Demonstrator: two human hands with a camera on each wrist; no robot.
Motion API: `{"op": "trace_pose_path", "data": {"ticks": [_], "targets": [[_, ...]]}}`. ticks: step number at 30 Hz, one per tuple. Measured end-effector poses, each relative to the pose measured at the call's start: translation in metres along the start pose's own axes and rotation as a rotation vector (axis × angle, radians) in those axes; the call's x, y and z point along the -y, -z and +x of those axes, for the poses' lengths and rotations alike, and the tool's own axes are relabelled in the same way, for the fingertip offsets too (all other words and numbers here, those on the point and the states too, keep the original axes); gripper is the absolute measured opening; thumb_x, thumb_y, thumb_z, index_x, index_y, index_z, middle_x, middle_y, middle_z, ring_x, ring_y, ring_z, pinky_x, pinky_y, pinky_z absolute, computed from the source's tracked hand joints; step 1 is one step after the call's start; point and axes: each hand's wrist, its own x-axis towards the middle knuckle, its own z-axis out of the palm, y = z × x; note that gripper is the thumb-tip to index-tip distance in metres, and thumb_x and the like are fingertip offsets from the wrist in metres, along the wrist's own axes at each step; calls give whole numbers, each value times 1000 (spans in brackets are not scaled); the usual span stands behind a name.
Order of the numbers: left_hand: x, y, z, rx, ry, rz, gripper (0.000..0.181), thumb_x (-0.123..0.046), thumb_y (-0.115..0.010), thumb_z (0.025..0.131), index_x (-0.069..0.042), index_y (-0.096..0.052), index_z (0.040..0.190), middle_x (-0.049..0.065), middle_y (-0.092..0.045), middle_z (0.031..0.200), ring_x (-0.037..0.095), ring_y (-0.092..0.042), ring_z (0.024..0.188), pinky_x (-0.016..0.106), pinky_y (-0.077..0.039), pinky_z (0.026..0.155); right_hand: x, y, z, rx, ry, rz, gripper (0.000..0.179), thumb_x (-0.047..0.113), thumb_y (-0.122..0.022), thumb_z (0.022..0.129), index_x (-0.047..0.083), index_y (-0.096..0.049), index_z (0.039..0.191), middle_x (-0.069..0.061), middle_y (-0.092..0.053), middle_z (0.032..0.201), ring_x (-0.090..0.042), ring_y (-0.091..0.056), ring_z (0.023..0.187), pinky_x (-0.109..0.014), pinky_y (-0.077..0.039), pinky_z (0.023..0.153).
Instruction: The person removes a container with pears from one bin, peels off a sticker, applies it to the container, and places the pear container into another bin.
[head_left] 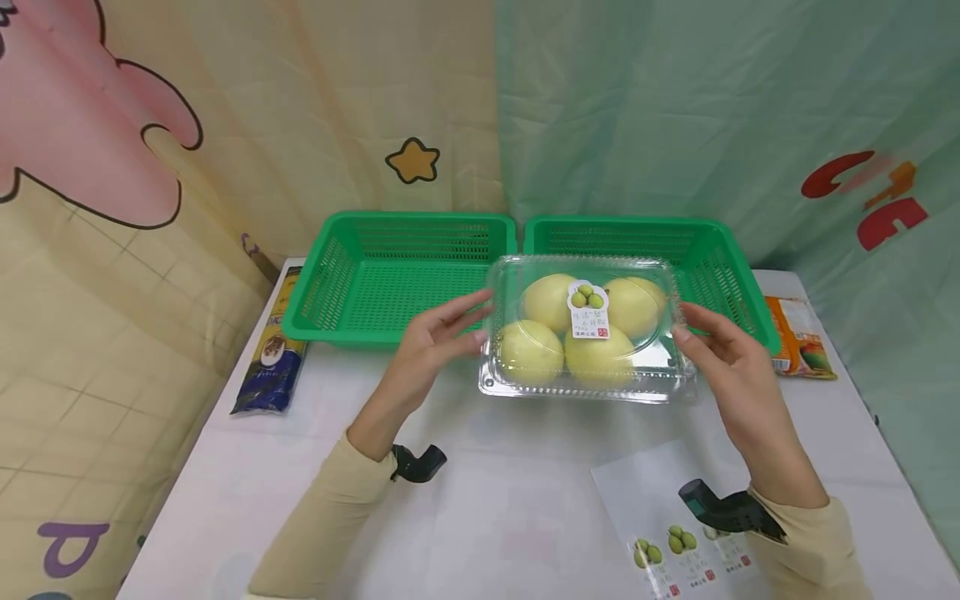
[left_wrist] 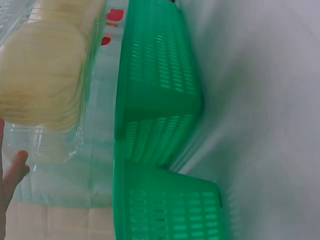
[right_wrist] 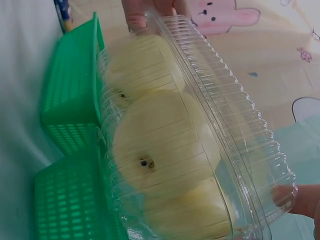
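Note:
A clear plastic clamshell box (head_left: 465, 385) of pale yellow fruit, perhaps pears, is held up between both hands, just in front of the baskets. A white label with a green fruit picture (head_left: 588, 310) sits on its lid. My left hand (head_left: 435, 343) holds the left edge, with the thumb in front. At the opposite edge my right hand (head_left: 731, 367) pinches the rim between thumb and fingers. The right wrist view shows the ribbed side of the box (right_wrist: 235, 115) with fruit pressed close behind it. The box hides part of the right basket.
A left green basket (head_left: 405, 296) and a right green basket (head_left: 738, 275) stand side by side at the back. A blue and gold packet (head_left: 272, 358) lies far left, an orange packet (head_left: 802, 337) far right. A label sheet (head_left: 645, 483) lies at the front right.

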Motion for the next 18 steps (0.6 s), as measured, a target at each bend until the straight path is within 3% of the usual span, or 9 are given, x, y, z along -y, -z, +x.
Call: {"op": "trace_pose_path", "data": {"ticks": [6, 11, 15, 18], "targets": [[-3, -7, 20, 3, 23, -4, 54, -13, -65, 92, -13, -54, 145, 3, -53, 152, 17, -51, 141, 33, -56, 99, 1, 13, 15, -5, 19, 0, 47, 25, -60, 101, 19, -51, 147, 11, -51, 141, 0, -44, 122, -6, -39, 88], [-4, -15, 37, 5, 28, -8, 55, -15, -65, 92, -15, -53, 146, 2, -52, 153, 19, -49, 143, 38, -54, 104, 4, 21, 28, -30, -19, 23, 49, 28, -62, 100, 22, -51, 148, 15, -51, 140, -5, -40, 130, -6, -38, 87], [-2, -21, 51, 5, 27, 10, 57, -15, -66, 92, -16, -51, 148, 3, -49, 155, 21, -46, 145, 46, -48, 111, 6, 25, 38, -32, -58, -82, 59, 34, -62, 99, 22, -43, 153, 21, -49, 137, -2, -42, 122, -7, -38, 86], [-1, -25, 60, -3, 39, 20, 60, -15, -67, 92, -14, -49, 149, 4, -48, 156, 22, -45, 146, 49, -42, 116, 6, 26, 48, -31, -94, -159, 65, 40, -63, 98, 23, -38, 156, 15, -47, 141, -4, -41, 122, -14, -38, 89]]}}
